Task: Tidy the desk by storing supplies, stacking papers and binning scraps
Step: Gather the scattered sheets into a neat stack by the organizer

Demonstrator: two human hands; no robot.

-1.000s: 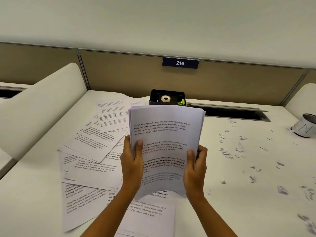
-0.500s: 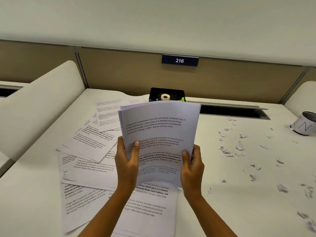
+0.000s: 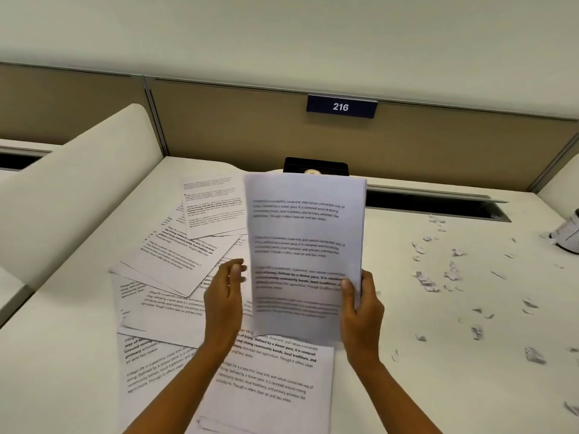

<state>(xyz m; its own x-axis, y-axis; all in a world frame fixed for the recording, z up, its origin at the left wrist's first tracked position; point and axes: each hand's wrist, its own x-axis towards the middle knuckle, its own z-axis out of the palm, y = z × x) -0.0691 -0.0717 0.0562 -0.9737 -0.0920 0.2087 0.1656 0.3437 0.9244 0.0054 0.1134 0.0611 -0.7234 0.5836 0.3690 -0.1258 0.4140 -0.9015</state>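
Stack of papers (image 3: 307,245): standing upright in the centre of the frame, lifted off the surface (image 3: 62,355), printed side facing the camera, text blurred.
Right grip (image 3: 360,311): holding the stack at its lower right edge, thumb lying on the front page, fingers wrapping behind.
Left grip (image 3: 224,296): hanging just beside the stack's left edge with fingers loosely curved and holding nothing; motion blur is hiding whether the fingertips are touching the paper.
Change: half a second ago both grips were clasping the stack, left thumb on the front page; now the left one is coming away and only the right is carrying it. The stack is also sitting straighter than before and covering more of the tray behind.
Loose sheets (image 3: 175,261): lying fanned and overlapping on the surface, left of centre, as before.
Single sheet (image 3: 275,383): lying flat at lower centre, under the wrists.
Paper scraps (image 3: 451,274): lying scattered over the right part of the surface.
Black tray (image 3: 316,166): sitting at the back edge, top centre, with a tape roll (image 3: 311,172) peeking over the stack's top edge.
Mug (image 3: 568,233): showing partly at the right edge of the frame.
Number plate (image 3: 341,107): reading 216 on the partition above the tray.
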